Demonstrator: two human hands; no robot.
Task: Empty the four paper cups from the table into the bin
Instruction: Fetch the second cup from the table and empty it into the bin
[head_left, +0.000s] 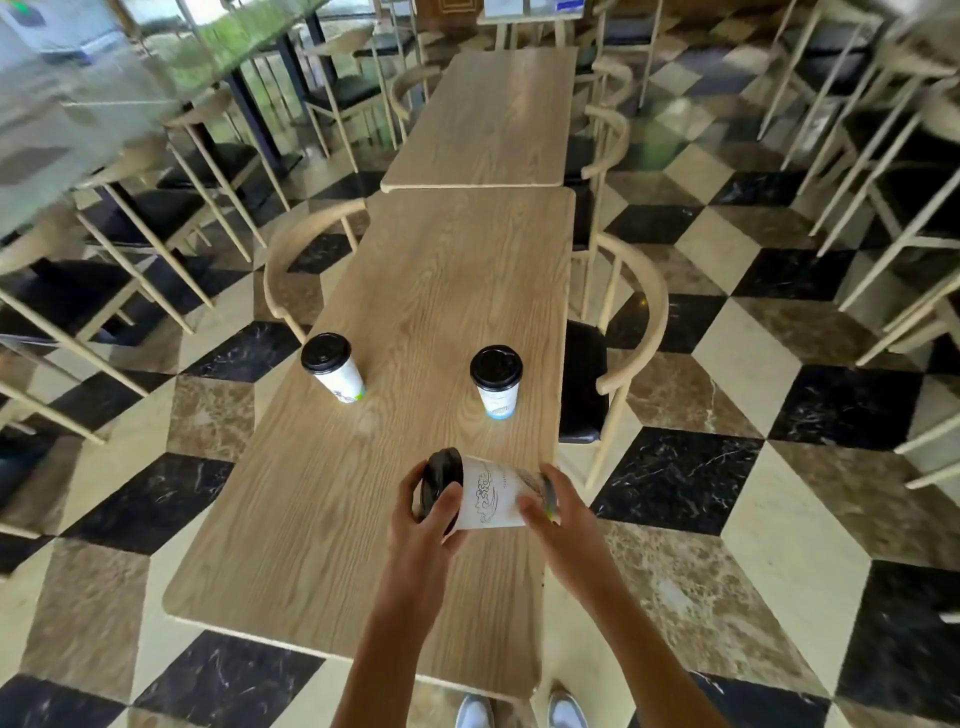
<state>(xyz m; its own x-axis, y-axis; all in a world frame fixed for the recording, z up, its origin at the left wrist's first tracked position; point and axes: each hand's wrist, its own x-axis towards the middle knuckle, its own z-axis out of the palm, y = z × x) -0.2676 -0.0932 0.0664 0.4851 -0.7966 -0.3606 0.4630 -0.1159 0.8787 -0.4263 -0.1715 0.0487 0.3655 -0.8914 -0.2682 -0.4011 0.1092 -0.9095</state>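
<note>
Over the near part of the wooden table (322, 519) I hold a white paper cup (491, 500) on its side, its black lid (440, 483) pointing left. My left hand (434, 525) grips the lid end. My right hand (553, 512) grips the cup's base end. Two more white paper cups with black lids stand upright farther along the table: one near the left edge (333, 368), one toward the right (497, 382). No bin is in view.
Curved-back wooden chairs stand at the table's left (296, 260) and right (631, 322). A second wooden table (488, 119) adjoins the far end. More chairs and tables line both sides on a chequered marble floor. My shoes (519, 712) show below the table's near edge.
</note>
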